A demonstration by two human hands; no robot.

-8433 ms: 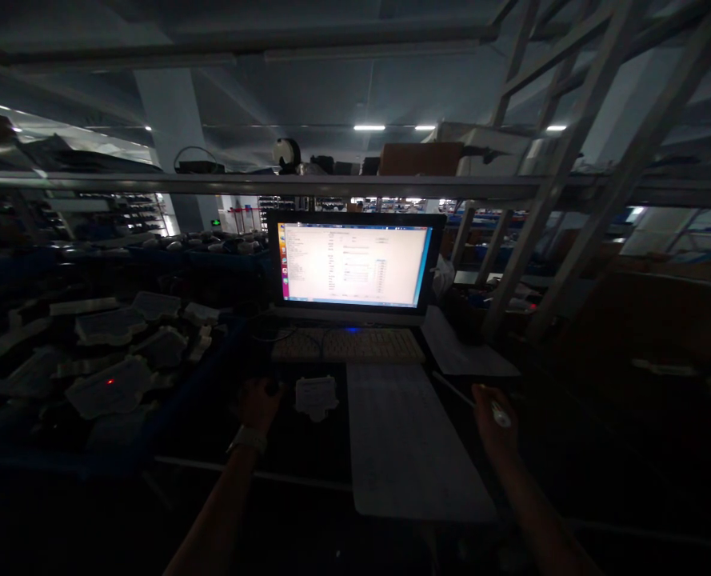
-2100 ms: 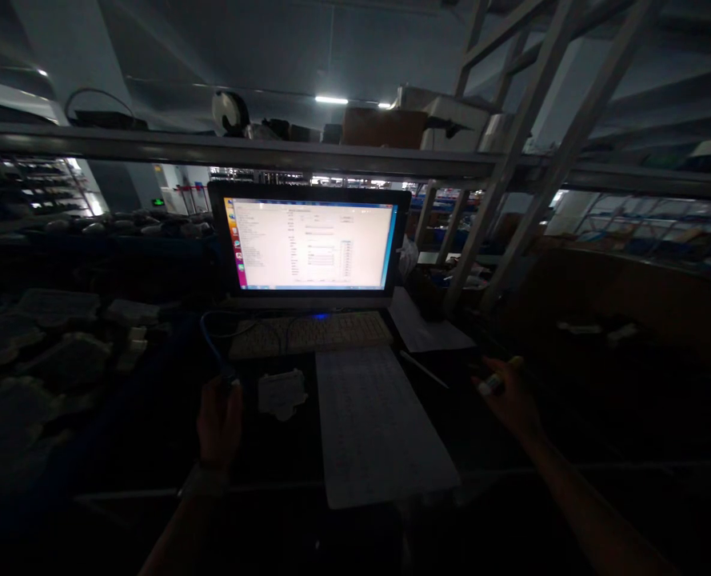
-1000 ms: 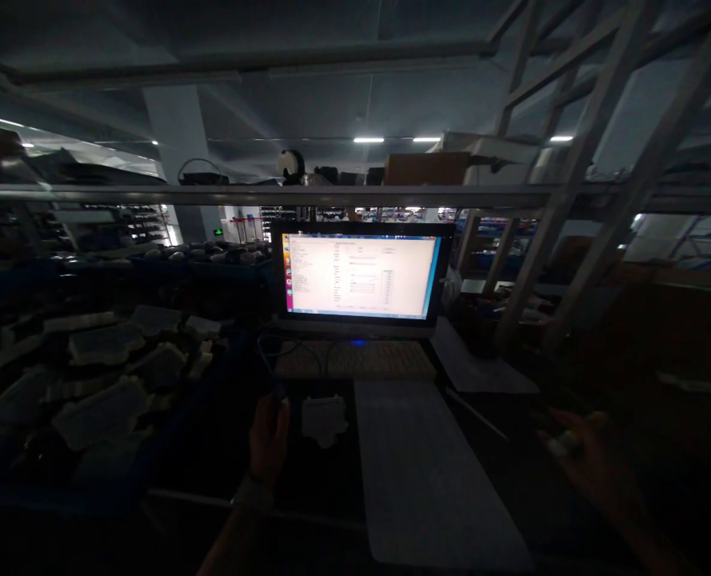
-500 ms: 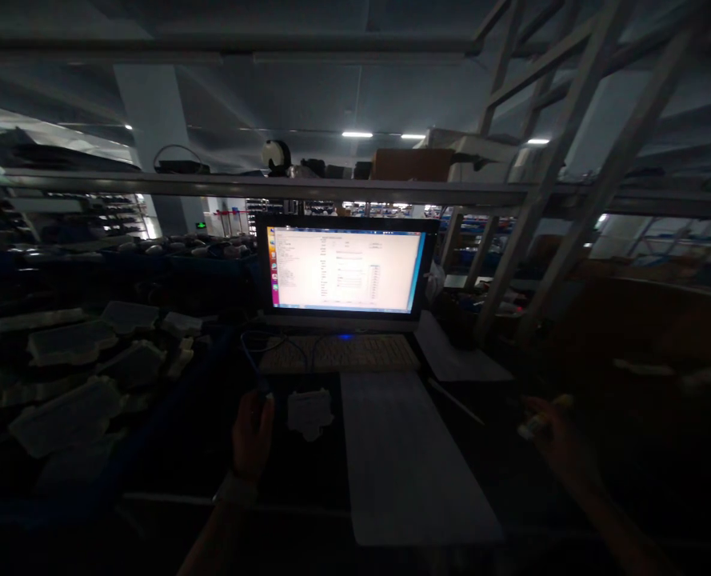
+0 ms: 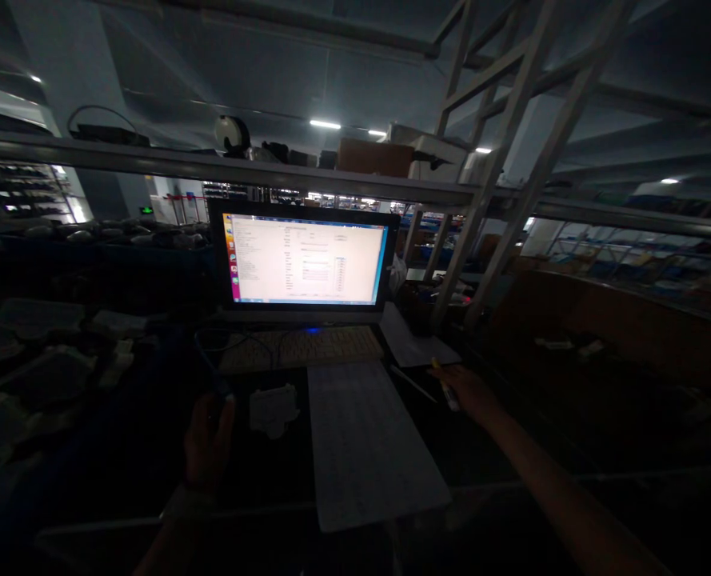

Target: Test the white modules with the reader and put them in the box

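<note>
My left hand (image 5: 207, 440) is closed around the end of a blue cable (image 5: 214, 374), its fingers dim and partly in shadow. A pale plastic casing (image 5: 273, 410) lies on the dark worktop just right of it. In my right hand (image 5: 473, 392) is a slim yellow-and-white stick (image 5: 449, 394), perhaps a marker; poor light hides its exact kind. That hand is low over the worktop, beside a thin white pen-like rod (image 5: 413, 384). Between the hands lies a long white sheet (image 5: 367, 448), with a smaller paper (image 5: 418, 340) behind the rod.
A lit monitor (image 5: 310, 260) stands behind a keyboard (image 5: 325, 348). Several pale plastic cases (image 5: 43, 376) are heaped at the left. A metal shelf (image 5: 271, 178) crosses above the monitor, with slanted metal bars (image 5: 511, 160) on the right. A cardboard box (image 5: 619, 320) stands far right.
The view has turned to the right. My right hand has moved inward and away from me with the yellow-and-white stick, close to the rod. My left hand keeps its grip by the casing.
</note>
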